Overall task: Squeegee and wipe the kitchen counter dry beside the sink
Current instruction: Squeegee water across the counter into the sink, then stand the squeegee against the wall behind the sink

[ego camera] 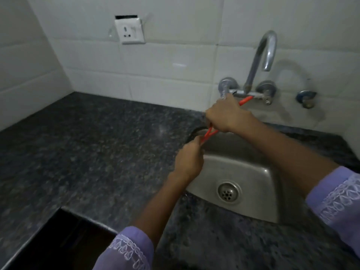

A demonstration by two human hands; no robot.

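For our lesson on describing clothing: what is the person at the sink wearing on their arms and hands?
Both arms wear loose lilac sleeves, left sleeve and right sleeve, pushed up with forearms bare. Each cuff carries a band of white looped embroidery. The left hand and right hand show no gloves.

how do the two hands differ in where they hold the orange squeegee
The right hand grips the orange squeegee up near the tap; the left hand grips its lower end, nearer the camera. The right arm crosses over the sink; the left comes from the counter side. Both wear lilac sleeves.
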